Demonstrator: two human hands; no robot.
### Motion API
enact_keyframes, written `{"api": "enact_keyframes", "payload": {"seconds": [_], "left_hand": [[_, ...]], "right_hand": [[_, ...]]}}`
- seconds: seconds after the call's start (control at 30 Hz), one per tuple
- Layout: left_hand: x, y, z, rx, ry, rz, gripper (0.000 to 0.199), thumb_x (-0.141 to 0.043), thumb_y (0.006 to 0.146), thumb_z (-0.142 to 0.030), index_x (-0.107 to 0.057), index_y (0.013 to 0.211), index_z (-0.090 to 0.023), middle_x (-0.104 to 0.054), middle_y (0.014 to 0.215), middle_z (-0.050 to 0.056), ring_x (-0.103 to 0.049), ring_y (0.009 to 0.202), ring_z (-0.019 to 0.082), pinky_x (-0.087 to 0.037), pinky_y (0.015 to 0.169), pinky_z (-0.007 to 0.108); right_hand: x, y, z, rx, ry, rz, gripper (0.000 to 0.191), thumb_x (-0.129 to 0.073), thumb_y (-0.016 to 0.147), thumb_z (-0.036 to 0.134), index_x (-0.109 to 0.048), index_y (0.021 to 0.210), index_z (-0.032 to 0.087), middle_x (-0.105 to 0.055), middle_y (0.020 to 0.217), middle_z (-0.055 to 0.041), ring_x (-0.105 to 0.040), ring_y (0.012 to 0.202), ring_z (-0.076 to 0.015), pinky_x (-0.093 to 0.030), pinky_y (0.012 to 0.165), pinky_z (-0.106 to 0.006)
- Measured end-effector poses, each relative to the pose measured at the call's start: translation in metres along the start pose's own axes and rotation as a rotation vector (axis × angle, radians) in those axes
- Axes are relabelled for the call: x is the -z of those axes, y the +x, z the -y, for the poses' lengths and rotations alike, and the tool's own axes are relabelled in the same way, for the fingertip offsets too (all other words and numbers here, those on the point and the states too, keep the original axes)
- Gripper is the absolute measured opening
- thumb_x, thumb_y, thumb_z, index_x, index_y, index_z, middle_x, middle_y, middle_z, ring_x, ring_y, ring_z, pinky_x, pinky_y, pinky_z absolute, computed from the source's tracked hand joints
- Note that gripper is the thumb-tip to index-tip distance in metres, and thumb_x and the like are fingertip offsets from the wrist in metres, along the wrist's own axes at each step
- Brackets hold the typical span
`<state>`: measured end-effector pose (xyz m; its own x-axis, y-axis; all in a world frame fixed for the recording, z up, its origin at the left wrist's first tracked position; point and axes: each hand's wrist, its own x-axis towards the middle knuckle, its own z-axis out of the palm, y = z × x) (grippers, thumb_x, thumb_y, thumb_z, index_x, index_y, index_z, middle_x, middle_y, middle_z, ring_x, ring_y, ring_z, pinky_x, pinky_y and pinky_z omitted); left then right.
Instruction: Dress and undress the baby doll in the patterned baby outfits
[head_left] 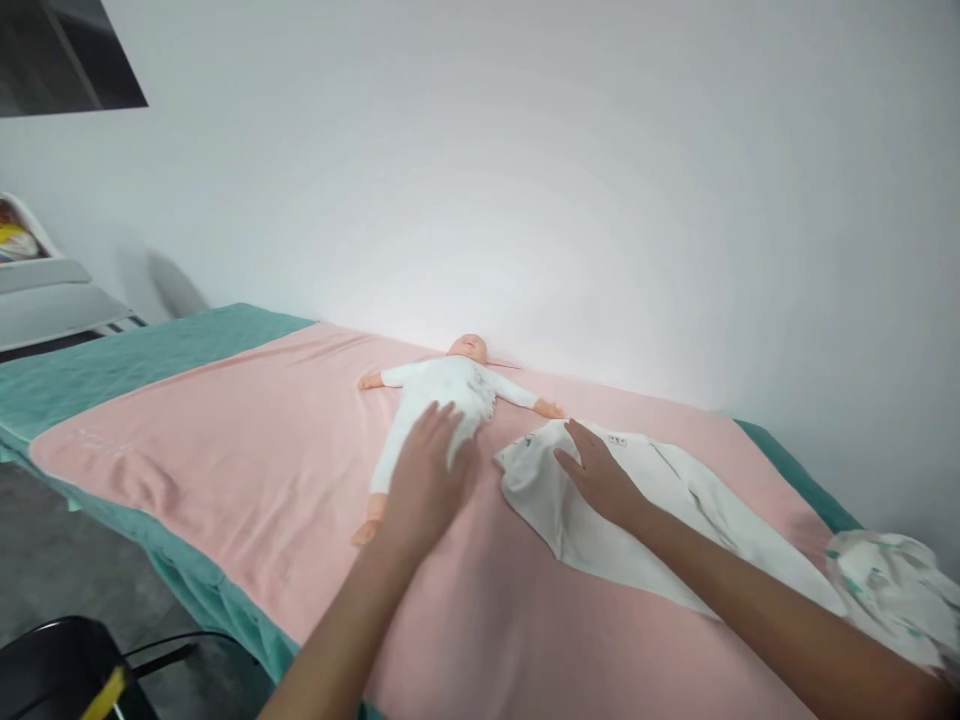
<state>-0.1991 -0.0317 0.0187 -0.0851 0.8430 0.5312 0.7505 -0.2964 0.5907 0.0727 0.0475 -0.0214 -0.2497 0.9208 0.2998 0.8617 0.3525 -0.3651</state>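
A baby doll (450,385) in a white long-sleeved suit lies on its back on a pink sheet (247,440), arms spread, head toward the wall. My left hand (435,470), fingers apart, is over the doll's lower body and hides one of its legs; whether it touches the doll I cannot tell. To the right, a white cloth garment (675,485) with a small label is spread out flat. Over its left part is my right hand (600,475), fingers extended and gripping nothing.
Teal bedding (187,345) shows beneath the pink sheet. A crumpled white cloth with green print (896,580) lies at the right edge. The white wall (562,200) borders the far side. A black object (71,665) stands on the floor at lower left.
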Motion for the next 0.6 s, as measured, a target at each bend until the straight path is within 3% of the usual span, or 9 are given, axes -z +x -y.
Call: {"api": "enact_keyframes", "payload": {"seconds": [0.1, 0.17, 0.23, 0.4, 0.5, 0.6], "left_hand": [[0.030, 0.016, 0.052, 0.272, -0.124, -0.007, 0.047, -0.048, 0.092, -0.044, -0.052, 0.133, -0.023, -0.046, 0.147, 0.007, -0.038, 0.138, 0.026, -0.030, 0.116, 0.047], [0.035, 0.021, 0.078, 0.499, -0.317, 0.080, 0.057, -0.051, 0.090, -0.048, -0.044, 0.140, -0.024, -0.045, 0.147, 0.010, -0.047, 0.132, 0.028, -0.039, 0.110, 0.046], [0.029, 0.027, 0.095, 0.630, -0.547, 0.167, 0.061, -0.056, 0.087, -0.051, -0.043, 0.141, -0.024, -0.052, 0.141, 0.011, -0.056, 0.122, 0.027, -0.047, 0.102, 0.041], [0.004, 0.053, 0.114, 0.702, -1.046, 0.320, 0.059, -0.058, 0.084, -0.056, -0.052, 0.128, -0.017, -0.070, 0.108, 0.013, -0.069, 0.085, 0.024, -0.058, 0.074, 0.036], [-0.002, 0.068, 0.119, 0.824, -1.174, 0.423, 0.064, -0.058, 0.084, -0.058, -0.053, 0.124, -0.008, -0.072, 0.094, 0.014, -0.068, 0.071, 0.021, -0.056, 0.062, 0.031], [0.000, 0.075, 0.116, 0.918, -1.215, 0.440, 0.062, -0.059, 0.082, -0.057, -0.054, 0.120, -0.009, -0.071, 0.085, 0.010, -0.066, 0.062, 0.018, -0.054, 0.057, 0.027]], "right_hand": [[-0.026, 0.073, 0.023, -0.040, 0.168, -0.025, 0.062, -0.038, 0.092, 0.053, -0.039, 0.141, 0.017, -0.045, 0.146, -0.0139, -0.039, 0.136, -0.0305, -0.030, 0.114, -0.048], [-0.043, 0.115, 0.036, -0.118, 0.243, -0.025, 0.063, -0.038, 0.091, 0.052, -0.038, 0.142, 0.015, -0.044, 0.146, -0.0155, -0.039, 0.136, -0.0305, -0.030, 0.112, -0.046], [-0.057, 0.152, 0.046, -0.156, 0.273, -0.008, 0.063, -0.036, 0.092, 0.054, -0.037, 0.141, 0.015, -0.046, 0.144, -0.0160, -0.041, 0.134, -0.0301, -0.032, 0.110, -0.044], [-0.080, 0.222, 0.061, -0.234, 0.304, 0.056, 0.073, -0.030, 0.090, 0.066, -0.039, 0.137, 0.011, -0.054, 0.134, -0.0219, -0.050, 0.124, -0.0334, -0.037, 0.103, -0.043], [-0.082, 0.248, 0.069, -0.268, 0.323, 0.092, 0.081, -0.031, 0.087, 0.072, -0.043, 0.131, 0.006, -0.055, 0.130, -0.0265, -0.052, 0.120, -0.0358, -0.039, 0.099, -0.045], [-0.075, 0.260, 0.076, -0.277, 0.361, 0.146, 0.080, -0.035, 0.083, 0.077, -0.052, 0.118, 0.007, -0.063, 0.116, -0.0241, -0.059, 0.105, -0.0333, -0.045, 0.088, -0.043]]}}
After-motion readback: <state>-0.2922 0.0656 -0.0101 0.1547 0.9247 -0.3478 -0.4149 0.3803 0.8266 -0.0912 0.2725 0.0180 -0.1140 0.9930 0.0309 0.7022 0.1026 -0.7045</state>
